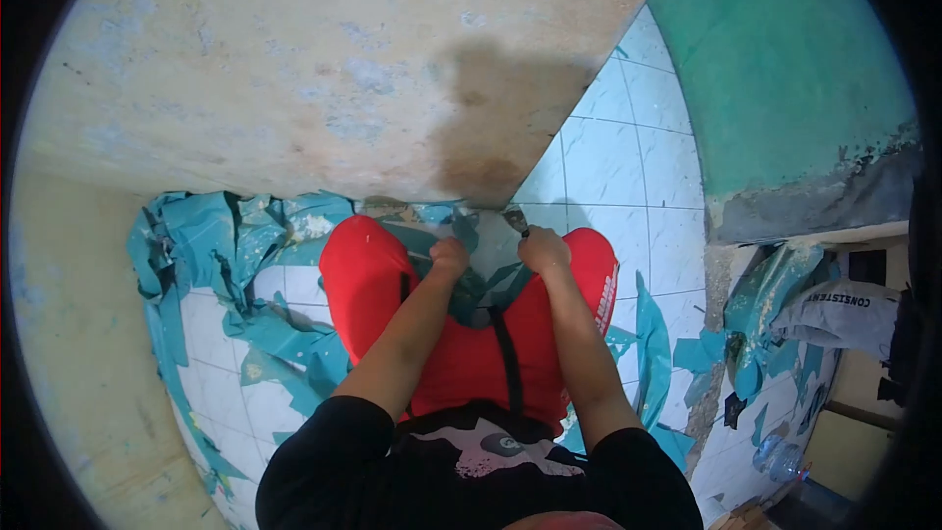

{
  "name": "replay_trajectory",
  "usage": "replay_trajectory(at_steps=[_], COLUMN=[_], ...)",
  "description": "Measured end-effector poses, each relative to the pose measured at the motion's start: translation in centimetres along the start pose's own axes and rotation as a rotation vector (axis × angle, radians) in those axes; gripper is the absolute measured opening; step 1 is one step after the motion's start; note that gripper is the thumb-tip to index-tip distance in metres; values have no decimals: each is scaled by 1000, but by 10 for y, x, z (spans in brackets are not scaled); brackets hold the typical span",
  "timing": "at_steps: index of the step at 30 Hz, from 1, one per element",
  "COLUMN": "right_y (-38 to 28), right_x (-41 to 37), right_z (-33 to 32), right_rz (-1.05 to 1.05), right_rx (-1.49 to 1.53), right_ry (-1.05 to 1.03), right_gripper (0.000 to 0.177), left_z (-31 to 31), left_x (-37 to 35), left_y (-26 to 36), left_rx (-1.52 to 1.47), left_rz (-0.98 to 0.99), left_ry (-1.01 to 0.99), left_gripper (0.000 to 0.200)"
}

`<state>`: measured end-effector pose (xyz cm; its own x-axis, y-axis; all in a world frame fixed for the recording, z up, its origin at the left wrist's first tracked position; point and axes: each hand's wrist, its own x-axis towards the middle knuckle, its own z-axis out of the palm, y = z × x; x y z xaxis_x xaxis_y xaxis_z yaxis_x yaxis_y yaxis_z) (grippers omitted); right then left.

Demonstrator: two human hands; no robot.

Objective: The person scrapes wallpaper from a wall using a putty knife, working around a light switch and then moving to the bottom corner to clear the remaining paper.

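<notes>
My right hand point(545, 251) is closed around the handle of a scraper point(516, 222), whose blade points at the bottom corner of the bare, patchy wall point(343, 69). Over my left knee, my left hand point(449, 256) is closed; what it holds, if anything, is too small to make out. Between my knees lie peeled teal paint sheets point(466, 285) on the floor. My red trouser legs are bent on both sides of them.
Crumpled teal sheets point(211, 236) lie along the wall base at the left. White floor tiles point(608, 167) stretch to a green wall point(775, 69). At the lower right are a grey cloth bag point(834, 317) and a plastic bottle point(777, 458).
</notes>
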<state>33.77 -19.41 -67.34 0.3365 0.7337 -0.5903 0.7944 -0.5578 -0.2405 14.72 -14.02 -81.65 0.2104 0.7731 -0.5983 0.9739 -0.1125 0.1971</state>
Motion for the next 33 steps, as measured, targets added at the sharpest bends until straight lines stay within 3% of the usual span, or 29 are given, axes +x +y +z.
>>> replay_trajectory(at_steps=[2, 4, 7, 11, 13, 14, 15, 16, 18, 22, 24, 28, 32, 33], right_y=[-1, -7, -15, -22, -15, -2, 3, -12, -42, -53, -58, -71, -58, -58], right_x=[7, 1, 1, 1, 14, 38, 51, 36, 8, 44, 59, 74, 81, 76], right_z=[3, 1, -1, 0, 13, 41, 57, 40, 9, 57, 67, 75, 106, 106], right_rz=[-31, -40, -71, -86, -94, -245, -394, -397, -162, -117, -189, -184, -185, -224], right_rx=[-9, -11, -28, -53, -56, 27, 112, 117, 467, 684, 610, 572, 573, 559], right_ry=[-12, -7, -26, -64, -89, 27, 146, 150, -204, -53, 62, 32, 47, 83], right_gripper=[35, 35, 35, 37, 39, 38, 37, 37, 38, 37, 36, 36, 36, 36], left_z=[1, -18, -28, -58, -60, -63, -67, -74, -84, -58, -50, -48, -42, -42], left_x=[-14, -42, -52, -68, -76, -78, -79, -81, -93, -84, -83, -73, -70, -74], left_y=[-7, 2, 7, -7, -22, -27, -31, -33, -25, -23, -26, -37, -35, -33], left_rx=[61, 329, 325, 204, -5, -3, -25, -46, 25, 89, 132, 153, -3, 30], left_rz=[-31, 218, 322, 265, 354, 353, 486, 618, 532, 309, 350, 417, 319, 347], left_ry=[-89, -474, -518, -451, -36, -33, -52, -71, -132, -328, -353, -432, -440, -294], left_gripper=[29, 33, 34, 30, 23, 23, 21, 20, 24, 33, 35, 40, 36, 36])
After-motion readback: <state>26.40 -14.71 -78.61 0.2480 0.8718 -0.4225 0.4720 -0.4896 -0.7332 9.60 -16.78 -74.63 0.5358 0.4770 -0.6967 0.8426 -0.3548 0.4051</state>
